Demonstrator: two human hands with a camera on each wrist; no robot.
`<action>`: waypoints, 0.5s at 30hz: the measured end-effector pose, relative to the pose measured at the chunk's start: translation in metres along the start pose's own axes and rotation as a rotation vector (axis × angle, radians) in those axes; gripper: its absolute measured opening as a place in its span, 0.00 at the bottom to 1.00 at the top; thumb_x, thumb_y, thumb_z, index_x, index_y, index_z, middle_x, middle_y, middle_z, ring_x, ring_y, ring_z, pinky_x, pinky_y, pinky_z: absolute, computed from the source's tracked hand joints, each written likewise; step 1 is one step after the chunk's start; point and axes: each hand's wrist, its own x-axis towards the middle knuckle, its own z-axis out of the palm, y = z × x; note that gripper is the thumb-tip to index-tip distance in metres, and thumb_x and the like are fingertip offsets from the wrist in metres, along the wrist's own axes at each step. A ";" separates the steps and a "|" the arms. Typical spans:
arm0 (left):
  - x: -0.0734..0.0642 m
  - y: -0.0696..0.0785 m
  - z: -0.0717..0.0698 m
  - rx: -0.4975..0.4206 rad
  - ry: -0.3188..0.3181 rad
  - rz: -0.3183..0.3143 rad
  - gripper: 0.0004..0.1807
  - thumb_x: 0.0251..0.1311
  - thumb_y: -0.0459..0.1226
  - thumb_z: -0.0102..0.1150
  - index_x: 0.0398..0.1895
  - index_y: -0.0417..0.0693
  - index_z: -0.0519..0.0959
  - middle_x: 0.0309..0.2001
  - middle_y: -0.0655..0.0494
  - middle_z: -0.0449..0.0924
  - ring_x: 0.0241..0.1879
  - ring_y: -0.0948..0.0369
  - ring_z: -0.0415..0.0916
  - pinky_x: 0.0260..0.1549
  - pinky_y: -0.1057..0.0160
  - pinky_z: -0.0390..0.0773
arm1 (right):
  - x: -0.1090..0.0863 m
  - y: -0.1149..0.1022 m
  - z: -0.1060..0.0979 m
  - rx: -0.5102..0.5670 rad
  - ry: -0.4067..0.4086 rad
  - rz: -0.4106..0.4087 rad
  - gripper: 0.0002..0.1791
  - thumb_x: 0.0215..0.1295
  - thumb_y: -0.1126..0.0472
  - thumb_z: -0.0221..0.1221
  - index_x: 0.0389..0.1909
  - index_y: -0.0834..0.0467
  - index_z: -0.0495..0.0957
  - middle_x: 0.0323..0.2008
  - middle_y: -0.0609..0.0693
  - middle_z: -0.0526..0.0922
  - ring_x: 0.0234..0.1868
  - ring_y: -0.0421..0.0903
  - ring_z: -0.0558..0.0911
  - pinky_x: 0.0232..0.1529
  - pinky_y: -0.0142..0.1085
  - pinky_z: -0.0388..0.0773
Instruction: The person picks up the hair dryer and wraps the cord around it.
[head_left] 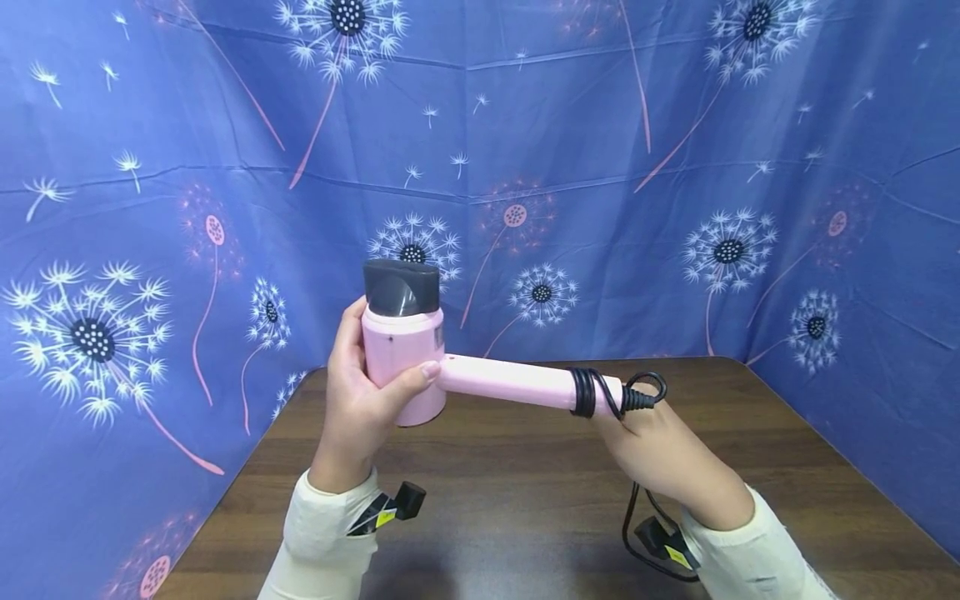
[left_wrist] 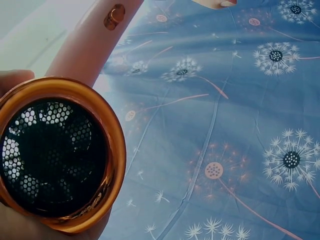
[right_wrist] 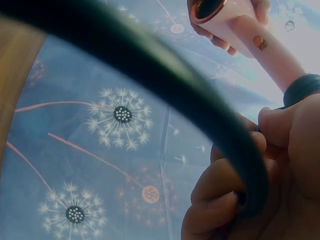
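A pink hair dryer (head_left: 510, 382) with a black nozzle (head_left: 402, 288) is held up above the table, its handle pointing right. My left hand (head_left: 360, 408) grips the barrel, thumb across its front near the handle. The left wrist view shows the copper-coloured rim (left_wrist: 117, 150) and mesh of the dryer's rear end. Black power cord (head_left: 583, 392) is wound round the handle's end. Behind that end, my right hand (head_left: 660, 446) pinches the cord; in the right wrist view its fingers (right_wrist: 215, 185) curl round it. A blurred loop of cord (right_wrist: 150, 70) crosses that view.
Beneath the hands lies a dark brown wooden table (head_left: 495, 517). A blue cloth (head_left: 600, 275) with dandelion prints hangs behind it and along both sides. Part of the cord dangles below the right hand, near the small black device on the right wrist (head_left: 663, 542).
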 end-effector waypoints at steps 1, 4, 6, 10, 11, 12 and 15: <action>0.000 0.000 0.000 -0.001 0.006 -0.001 0.46 0.44 0.25 0.75 0.71 0.51 0.70 0.54 0.43 0.79 0.47 0.46 0.81 0.44 0.55 0.86 | -0.001 -0.001 0.000 -0.007 -0.024 0.037 0.13 0.77 0.64 0.53 0.33 0.48 0.80 0.22 0.37 0.63 0.22 0.32 0.61 0.25 0.30 0.65; 0.000 0.000 0.000 -0.008 0.027 0.000 0.45 0.45 0.25 0.74 0.71 0.50 0.70 0.53 0.42 0.79 0.46 0.47 0.81 0.44 0.56 0.86 | 0.000 -0.004 0.001 0.002 -0.064 0.098 0.13 0.79 0.62 0.50 0.47 0.45 0.83 0.30 0.41 0.73 0.29 0.36 0.68 0.33 0.34 0.70; 0.000 0.000 0.001 -0.017 0.039 0.003 0.45 0.45 0.25 0.74 0.71 0.50 0.70 0.53 0.42 0.79 0.47 0.48 0.81 0.45 0.56 0.85 | 0.001 -0.005 0.004 0.007 -0.055 0.067 0.13 0.80 0.60 0.50 0.47 0.41 0.82 0.37 0.40 0.79 0.34 0.36 0.72 0.36 0.35 0.73; 0.000 0.000 0.002 -0.032 0.059 -0.006 0.45 0.46 0.25 0.73 0.71 0.50 0.69 0.54 0.43 0.79 0.47 0.48 0.81 0.45 0.56 0.84 | 0.003 -0.004 0.009 -0.017 0.002 -0.034 0.10 0.80 0.59 0.52 0.45 0.40 0.80 0.44 0.36 0.82 0.43 0.36 0.76 0.43 0.38 0.77; 0.000 0.000 0.003 -0.037 0.064 -0.010 0.44 0.46 0.25 0.73 0.71 0.51 0.69 0.54 0.43 0.79 0.47 0.48 0.80 0.45 0.56 0.84 | 0.003 -0.004 0.010 -0.023 0.014 -0.053 0.10 0.80 0.59 0.52 0.45 0.40 0.80 0.44 0.34 0.83 0.44 0.35 0.78 0.44 0.38 0.78; 0.000 0.000 0.003 -0.040 0.068 -0.014 0.44 0.46 0.25 0.73 0.71 0.51 0.70 0.54 0.43 0.79 0.47 0.48 0.80 0.45 0.56 0.84 | 0.003 -0.004 0.010 -0.030 0.022 -0.071 0.10 0.80 0.59 0.53 0.46 0.41 0.80 0.44 0.34 0.83 0.44 0.34 0.79 0.44 0.38 0.79; 0.000 0.000 0.004 -0.048 0.080 -0.022 0.44 0.47 0.25 0.73 0.71 0.52 0.70 0.54 0.43 0.79 0.47 0.48 0.80 0.45 0.56 0.84 | 0.003 -0.005 0.012 -0.032 0.028 -0.080 0.10 0.80 0.59 0.53 0.45 0.43 0.82 0.35 0.33 0.82 0.36 0.32 0.77 0.38 0.35 0.79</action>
